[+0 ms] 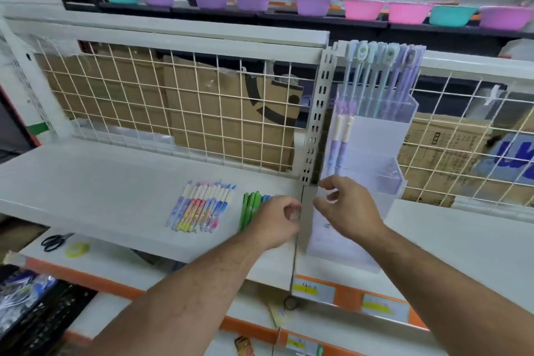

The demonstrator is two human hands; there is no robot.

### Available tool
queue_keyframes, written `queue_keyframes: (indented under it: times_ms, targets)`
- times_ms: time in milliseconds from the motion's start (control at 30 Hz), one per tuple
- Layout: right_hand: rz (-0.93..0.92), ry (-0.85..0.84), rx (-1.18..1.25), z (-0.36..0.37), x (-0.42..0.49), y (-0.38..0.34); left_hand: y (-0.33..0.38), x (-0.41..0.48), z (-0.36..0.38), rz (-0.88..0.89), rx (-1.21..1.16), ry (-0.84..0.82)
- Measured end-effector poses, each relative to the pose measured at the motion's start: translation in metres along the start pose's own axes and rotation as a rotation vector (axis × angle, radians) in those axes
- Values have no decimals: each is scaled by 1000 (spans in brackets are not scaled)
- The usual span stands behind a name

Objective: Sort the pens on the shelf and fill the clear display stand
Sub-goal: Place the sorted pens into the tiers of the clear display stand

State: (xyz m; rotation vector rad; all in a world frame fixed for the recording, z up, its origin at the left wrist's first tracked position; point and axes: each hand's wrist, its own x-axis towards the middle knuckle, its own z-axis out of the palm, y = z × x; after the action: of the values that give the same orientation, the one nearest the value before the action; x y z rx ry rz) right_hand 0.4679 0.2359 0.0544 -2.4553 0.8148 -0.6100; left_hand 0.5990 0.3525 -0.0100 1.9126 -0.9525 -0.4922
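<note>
A row of several pastel pens (199, 206) lies on the white shelf (95, 182). To their right lie green pens (250, 208) and blue pens (266, 198). My left hand (277, 221) rests over the blue pens with curled fingers; what it holds is hidden. The clear display stand (372, 153) is on the right. Its back tier holds several tall pastel pens (381, 81), and two purple pens (341, 139) stand in its left slot. My right hand (346, 206) hovers at the stand's lower front, fingers loosely curled, nothing visible in it.
A white wire grid (173, 107) with cardboard behind it backs the shelf. A slotted metal upright (316, 113) stands between the pens and the stand. Scissors (55, 241) and a yellow tape roll (77, 249) lie on the lower shelf. Coloured bowls (312, 6) line a far shelf.
</note>
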Motion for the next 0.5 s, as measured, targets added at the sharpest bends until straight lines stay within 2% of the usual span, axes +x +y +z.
queue_keyframes:
  times_ms: [233, 500]
  targets:
    - [-28, -63, -45, 67, 0, -61, -64, -14, -85, 10, 133, 65]
    - [-19, -105, 8, 135, 5, -118, -123, -20, -167, -89, 217, 288]
